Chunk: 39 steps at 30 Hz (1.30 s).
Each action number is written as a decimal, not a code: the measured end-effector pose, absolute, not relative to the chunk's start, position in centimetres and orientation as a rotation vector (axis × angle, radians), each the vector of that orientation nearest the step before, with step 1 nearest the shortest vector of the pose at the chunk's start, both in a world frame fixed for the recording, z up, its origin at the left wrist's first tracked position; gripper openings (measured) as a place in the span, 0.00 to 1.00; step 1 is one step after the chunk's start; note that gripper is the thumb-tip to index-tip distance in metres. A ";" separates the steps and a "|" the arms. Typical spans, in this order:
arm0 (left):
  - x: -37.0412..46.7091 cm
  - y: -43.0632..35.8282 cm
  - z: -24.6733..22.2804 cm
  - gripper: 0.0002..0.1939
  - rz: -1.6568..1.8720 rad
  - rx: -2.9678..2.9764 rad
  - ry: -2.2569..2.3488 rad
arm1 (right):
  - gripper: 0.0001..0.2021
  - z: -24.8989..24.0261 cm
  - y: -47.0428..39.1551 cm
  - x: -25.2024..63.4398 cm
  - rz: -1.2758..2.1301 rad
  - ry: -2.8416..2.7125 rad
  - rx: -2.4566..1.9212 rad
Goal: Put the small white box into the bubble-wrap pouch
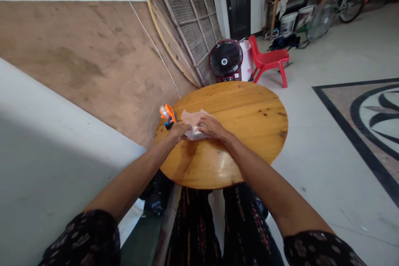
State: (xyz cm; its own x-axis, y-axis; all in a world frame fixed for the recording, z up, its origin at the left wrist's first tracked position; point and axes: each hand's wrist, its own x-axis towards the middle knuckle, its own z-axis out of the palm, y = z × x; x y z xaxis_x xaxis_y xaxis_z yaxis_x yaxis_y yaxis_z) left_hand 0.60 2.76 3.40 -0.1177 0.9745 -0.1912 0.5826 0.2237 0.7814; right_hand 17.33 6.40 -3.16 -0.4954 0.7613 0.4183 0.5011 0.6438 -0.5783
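A thin, pinkish, see-through wrapping sheet (193, 116) lies crumpled on the round wooden table, around something white (197, 132) whose kind I cannot make out. At its left edge my left hand (179, 131) is closed, fingers pinching the sheet. From the other side my right hand (211, 126) presses bent fingers onto the sheet and the white thing, gripping both. Just beyond my left hand stands an orange and blue tape dispenser (168, 114) with a roll of tape on it.
The round wooden table (243, 133) is in front of my legs. Behind it stand a dark fan (225, 59), a red plastic chair (270, 59) and a large woven tray (187, 12) against the wall. A white cord (152, 41) hangs down the wall at the left.
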 end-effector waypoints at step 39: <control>0.3 1.9 -3.2 0.09 1.498 2.354 1.218 | 0.13 -3.7 7.5 18.4 0.804 -1.949 -0.933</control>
